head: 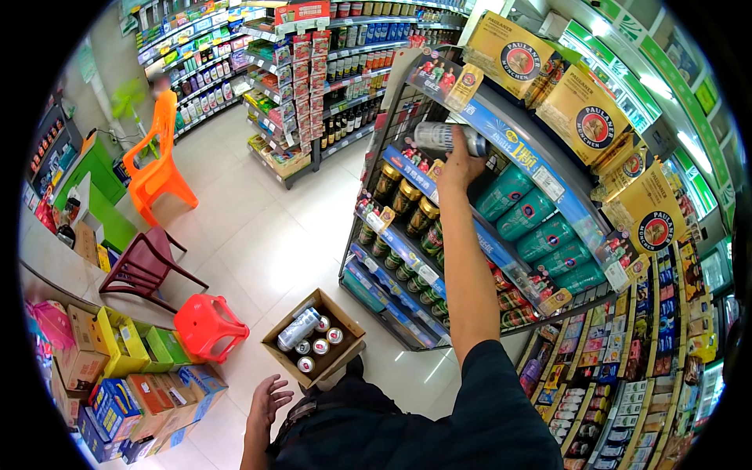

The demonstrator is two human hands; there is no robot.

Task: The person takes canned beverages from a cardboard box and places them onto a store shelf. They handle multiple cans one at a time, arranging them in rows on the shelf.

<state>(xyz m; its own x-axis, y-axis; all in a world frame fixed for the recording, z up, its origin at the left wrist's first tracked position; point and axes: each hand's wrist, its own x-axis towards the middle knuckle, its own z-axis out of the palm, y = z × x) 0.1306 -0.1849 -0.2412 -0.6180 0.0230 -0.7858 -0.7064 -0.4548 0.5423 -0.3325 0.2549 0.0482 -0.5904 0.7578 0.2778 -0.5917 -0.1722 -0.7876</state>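
Note:
My right hand [461, 164] is closed around a silver-and-blue beverage can [437, 136], lying on its side at the upper left of the display rack's top shelf. Several teal cans [537, 229] lie to its right on that shelf. My left hand [271, 399] hangs with its fingers apart beside my body, holding nothing. An open cardboard box [346, 358] is in front of me, left of the rack. Inside it, several cans [321, 346] stand upright, and a silver-and-blue can [299, 329] lies across some of them.
The metal display rack [423, 282] also holds gold-topped cans [406, 197]. Left of the box are a red plastic stool [205, 323], a maroon chair [144, 267] and stacked cartons [153, 405]. An orange chair [158, 176] stands farther off; snack shelves [617, 376] line the right.

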